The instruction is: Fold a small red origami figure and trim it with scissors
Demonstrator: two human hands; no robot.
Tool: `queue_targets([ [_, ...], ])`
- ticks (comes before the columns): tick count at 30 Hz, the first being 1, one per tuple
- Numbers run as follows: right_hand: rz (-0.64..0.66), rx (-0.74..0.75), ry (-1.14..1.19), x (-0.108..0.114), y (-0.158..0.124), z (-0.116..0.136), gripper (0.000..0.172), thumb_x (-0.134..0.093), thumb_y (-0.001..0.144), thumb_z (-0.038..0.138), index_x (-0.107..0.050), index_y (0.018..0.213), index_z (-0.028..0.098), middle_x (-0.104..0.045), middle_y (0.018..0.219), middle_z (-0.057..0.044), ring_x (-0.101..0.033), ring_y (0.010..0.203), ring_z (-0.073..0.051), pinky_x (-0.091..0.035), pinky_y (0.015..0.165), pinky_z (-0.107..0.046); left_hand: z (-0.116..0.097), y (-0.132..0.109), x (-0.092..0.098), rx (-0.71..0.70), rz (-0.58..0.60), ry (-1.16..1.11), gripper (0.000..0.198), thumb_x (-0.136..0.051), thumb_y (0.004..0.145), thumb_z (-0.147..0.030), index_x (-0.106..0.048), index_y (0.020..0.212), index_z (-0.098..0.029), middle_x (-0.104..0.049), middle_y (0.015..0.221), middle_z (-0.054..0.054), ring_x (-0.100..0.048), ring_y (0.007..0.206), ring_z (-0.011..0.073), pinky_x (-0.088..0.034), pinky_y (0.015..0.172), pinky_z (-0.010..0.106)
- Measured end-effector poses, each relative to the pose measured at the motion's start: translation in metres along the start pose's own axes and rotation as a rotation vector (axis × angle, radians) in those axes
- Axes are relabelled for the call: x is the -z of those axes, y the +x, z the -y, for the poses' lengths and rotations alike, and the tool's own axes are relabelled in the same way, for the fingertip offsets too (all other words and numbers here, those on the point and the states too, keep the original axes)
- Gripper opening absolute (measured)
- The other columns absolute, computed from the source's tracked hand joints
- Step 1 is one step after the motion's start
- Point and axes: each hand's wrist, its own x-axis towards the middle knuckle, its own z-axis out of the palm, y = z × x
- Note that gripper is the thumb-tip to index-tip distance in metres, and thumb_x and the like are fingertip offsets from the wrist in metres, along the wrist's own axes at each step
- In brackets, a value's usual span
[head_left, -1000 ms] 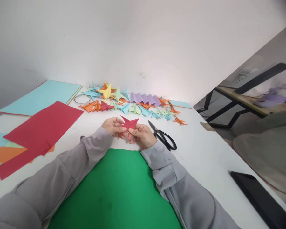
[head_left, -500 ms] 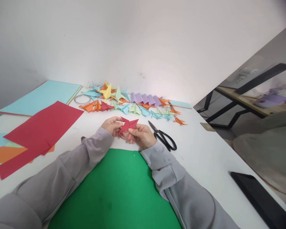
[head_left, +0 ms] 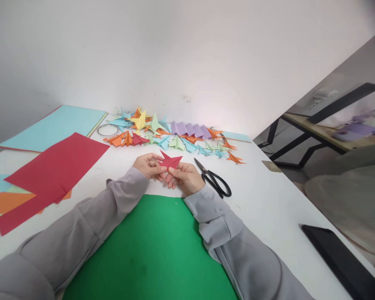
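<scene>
A small folded red paper piece (head_left: 170,160) with pointed tips is held up between both hands, above the white table (head_left: 262,208). My left hand (head_left: 150,166) pinches its lower left side, thumb on the near face. From the right, my right hand (head_left: 187,176) grips the lower edge with thumb in front and fingers curled behind. The two thumbs nearly meet, and the fingers hide the lower part of the paper. Black-handled scissors (head_left: 217,183) lie just right of my right hand. Below the hands spreads a green sheet (head_left: 156,246).
Folded paper pieces (head_left: 176,142) in several colours line the wall. Red paper (head_left: 59,164) and an orange sheet (head_left: 9,203) lie at left, with light-blue sheets (head_left: 59,127) behind. A wire coil (head_left: 108,130) rests nearby. A dark flat device (head_left: 337,254) sits at the right edge.
The red folded paper has turned a little between the fingers, and its lower left tip is now covered. My left thumb has shifted right and down along it.
</scene>
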Motion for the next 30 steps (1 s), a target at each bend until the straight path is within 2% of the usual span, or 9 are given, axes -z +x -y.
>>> queue_targets([
  [4, 0.007, -0.007, 0.028, 0.001, 0.0, 0.0, 0.031, -0.074, 0.06, 0.039, -0.062, 0.062, 0.011, -0.067, 0.051, -0.004, -0.057, 0.036, -0.011, -0.044, 0.033, -0.017, -0.002, 0.0, 0.002, 0.046, 0.01, -0.069, 0.044, -0.081, 0.051, -0.02, -0.054, 0.084, -0.01, -0.06, 0.047, -0.003, -0.061, 0.046, 0.0138, -0.05, 0.043, 0.022],
  [7, -0.039, -0.005, 0.066, 0.0, 0.0, 0.0, 0.032, -0.072, 0.062, 0.043, -0.06, 0.065, 0.013, -0.066, 0.05, -0.004, -0.058, 0.037, -0.012, -0.045, 0.034, -0.018, -0.001, 0.0, 0.003, 0.049, -0.003, -0.102, 0.042, -0.078, 0.056, -0.017, -0.052, 0.088, -0.01, -0.064, 0.052, 0.001, -0.063, 0.048, 0.0141, -0.053, 0.047, 0.024],
  [10, -0.107, 0.014, 0.073, -0.003, 0.0, 0.001, 0.034, -0.069, 0.065, 0.046, -0.059, 0.064, 0.014, -0.065, 0.049, -0.003, -0.058, 0.037, -0.012, -0.045, 0.034, -0.018, 0.001, 0.002, 0.002, 0.026, -0.015, -0.089, 0.037, -0.077, 0.058, -0.017, -0.052, 0.085, -0.011, -0.065, 0.053, 0.002, -0.063, 0.048, 0.0138, -0.053, 0.049, 0.024],
  [14, -0.151, 0.033, 0.046, -0.005, 0.0, 0.001, 0.031, -0.073, 0.061, 0.041, -0.059, 0.062, 0.014, -0.064, 0.046, -0.001, -0.055, 0.033, -0.01, -0.043, 0.032, -0.017, 0.005, 0.002, 0.001, 0.004, -0.002, -0.035, 0.037, -0.078, 0.057, -0.021, -0.05, 0.079, -0.012, -0.064, 0.052, 0.001, -0.062, 0.046, 0.0137, -0.051, 0.045, 0.024],
  [18, -0.158, 0.023, 0.049, -0.005, 0.0, 0.001, 0.028, -0.076, 0.057, 0.037, -0.061, 0.062, 0.014, -0.063, 0.045, -0.001, -0.054, 0.032, -0.01, -0.044, 0.033, -0.017, 0.007, -0.001, -0.002, -0.073, 0.001, 0.045, 0.03, -0.073, 0.062, -0.022, -0.047, 0.076, -0.014, -0.061, 0.051, -0.002, -0.061, 0.046, 0.0131, -0.051, 0.044, 0.024],
  [22, -0.205, 0.042, 0.051, -0.006, 0.0, 0.0, 0.028, -0.076, 0.057, 0.037, -0.06, 0.064, 0.014, -0.065, 0.046, -0.001, -0.056, 0.035, -0.01, -0.046, 0.035, -0.017, 0.011, -0.001, -0.005, -0.238, -0.096, 0.182, 0.021, -0.066, 0.066, -0.019, -0.047, 0.074, -0.017, -0.057, 0.049, -0.005, -0.059, 0.045, 0.0112, -0.048, 0.039, 0.02],
  [24, -0.202, 0.042, 0.034, -0.008, 0.0, 0.0, 0.03, -0.077, 0.057, 0.038, -0.06, 0.065, 0.014, -0.064, 0.046, -0.001, -0.057, 0.035, -0.011, -0.047, 0.035, -0.018, 0.014, 0.0, -0.004, -0.283, -0.107, 0.218, 0.018, -0.065, 0.065, -0.019, -0.049, 0.072, -0.016, -0.057, 0.048, -0.005, -0.059, 0.045, 0.0106, -0.047, 0.039, 0.019],
  [30, -0.212, 0.021, -0.025, -0.011, 0.0, 0.001, 0.032, -0.074, 0.062, 0.041, -0.057, 0.067, 0.015, -0.064, 0.046, -0.001, -0.057, 0.036, -0.011, -0.046, 0.034, -0.018, 0.018, 0.004, -0.002, -0.23, -0.092, 0.228, 0.013, -0.067, 0.058, -0.013, -0.057, 0.065, -0.014, -0.06, 0.049, -0.002, -0.059, 0.047, 0.0103, -0.05, 0.044, 0.02],
])
